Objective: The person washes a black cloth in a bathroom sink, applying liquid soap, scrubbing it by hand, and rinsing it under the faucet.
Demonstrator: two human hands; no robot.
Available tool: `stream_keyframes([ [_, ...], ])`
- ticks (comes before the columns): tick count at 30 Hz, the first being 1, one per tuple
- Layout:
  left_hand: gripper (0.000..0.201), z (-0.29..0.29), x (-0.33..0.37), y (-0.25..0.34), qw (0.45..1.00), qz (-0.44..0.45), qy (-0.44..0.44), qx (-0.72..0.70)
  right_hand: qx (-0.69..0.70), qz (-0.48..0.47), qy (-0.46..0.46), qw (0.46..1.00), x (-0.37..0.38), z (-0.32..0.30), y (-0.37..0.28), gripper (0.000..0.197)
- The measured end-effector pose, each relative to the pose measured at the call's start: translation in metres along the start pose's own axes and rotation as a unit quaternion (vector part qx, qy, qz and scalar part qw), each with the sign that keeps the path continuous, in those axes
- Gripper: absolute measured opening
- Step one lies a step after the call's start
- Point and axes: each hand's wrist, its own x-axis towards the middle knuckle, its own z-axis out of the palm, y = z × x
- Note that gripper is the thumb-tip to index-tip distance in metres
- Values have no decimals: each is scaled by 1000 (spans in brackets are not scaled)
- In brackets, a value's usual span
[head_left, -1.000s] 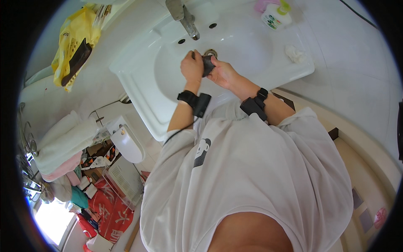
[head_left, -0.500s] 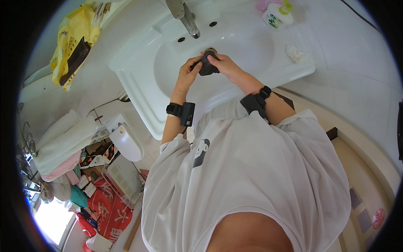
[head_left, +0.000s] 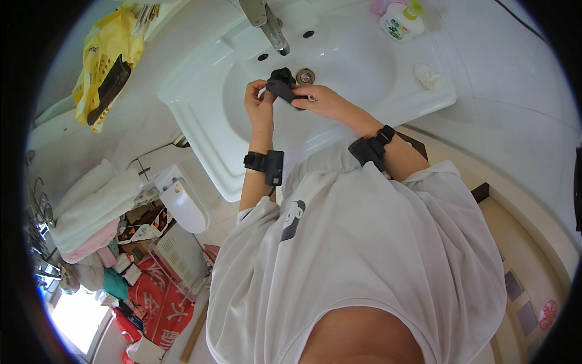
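A dark, crumpled sock [head_left: 280, 89] is stretched between my two hands above the white washbasin [head_left: 354, 70]. My left hand [head_left: 259, 104] pinches its left end between thumb and fingers. The right hand [head_left: 321, 102] grips the other end, on the lower right. Just beyond the fingers the round metal drain [head_left: 305, 76] shows in the bowl. A chrome faucet [head_left: 271, 31] hangs over the back of the basin, and no water stream shows from it.
A white soap pump bottle [head_left: 402, 23] with a green top and a crumpled whitish wad [head_left: 428, 77] sit on the basin's right side. Left of the basin are a yellow bag [head_left: 104, 51] and a white toilet [head_left: 183, 205]. Towels [head_left: 97, 194] hang farther left.
Both hands have shifted slightly; the sock has gone left, been turned and drawn out longer between them. The drain, partly covered before, now shows whole.
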Motion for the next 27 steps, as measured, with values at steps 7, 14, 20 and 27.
stream_keyframes([
  [7, 22, -13, -1, -8, 898, -168, -22, -406, 333, 270, 9, 903, 3, -1, -2, 39],
  [14, 29, -1, -12, -9, 828, -254, -78, -494, 467, 336, 45, 817, 2, 0, -9, 40],
  [20, 34, -7, -6, -16, 850, -211, -64, -479, 505, 326, 165, 782, 2, -2, 18, 24],
  [27, 35, -13, -11, -35, 898, -304, -40, -316, 630, 271, 109, 720, 6, -8, 11, 22],
])
